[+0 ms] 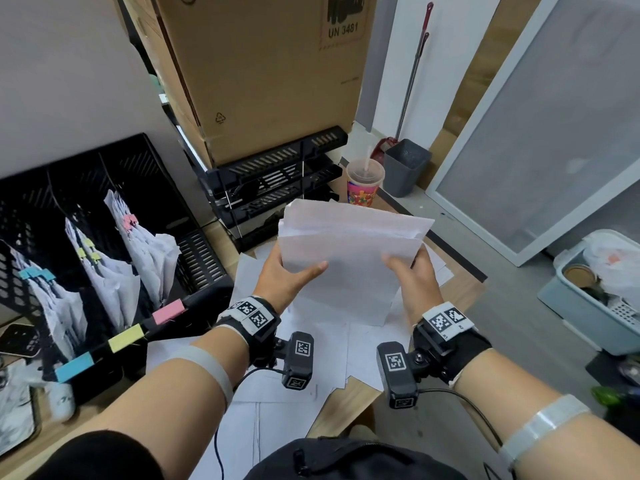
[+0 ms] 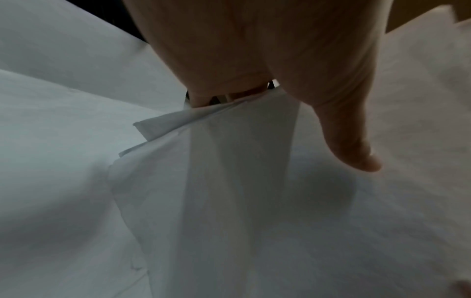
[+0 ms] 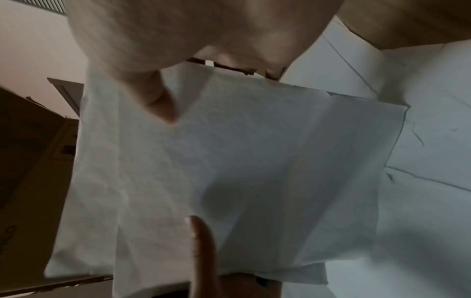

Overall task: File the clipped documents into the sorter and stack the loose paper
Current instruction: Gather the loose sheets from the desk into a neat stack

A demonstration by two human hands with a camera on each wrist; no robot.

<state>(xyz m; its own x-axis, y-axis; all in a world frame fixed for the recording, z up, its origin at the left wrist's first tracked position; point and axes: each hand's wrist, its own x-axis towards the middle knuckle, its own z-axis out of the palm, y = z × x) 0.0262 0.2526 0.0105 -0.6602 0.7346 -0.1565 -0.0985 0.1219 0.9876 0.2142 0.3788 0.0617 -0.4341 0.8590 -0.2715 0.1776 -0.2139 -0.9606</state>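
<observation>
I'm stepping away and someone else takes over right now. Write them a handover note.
Left hand: grips the left edge of the loose paper stack, thumb on top.
Right hand: grips the stack's right edge, fingers curled over the front.
The stack is held up above the desk; its sheets are not yet squared.
Done: clipped documents stand in the three slots of the black sorter, with blue, yellow and pink clips.
Left: more loose sheets lie scattered on the desk under the hands. Gather them, square the stack and set it down.
</observation>
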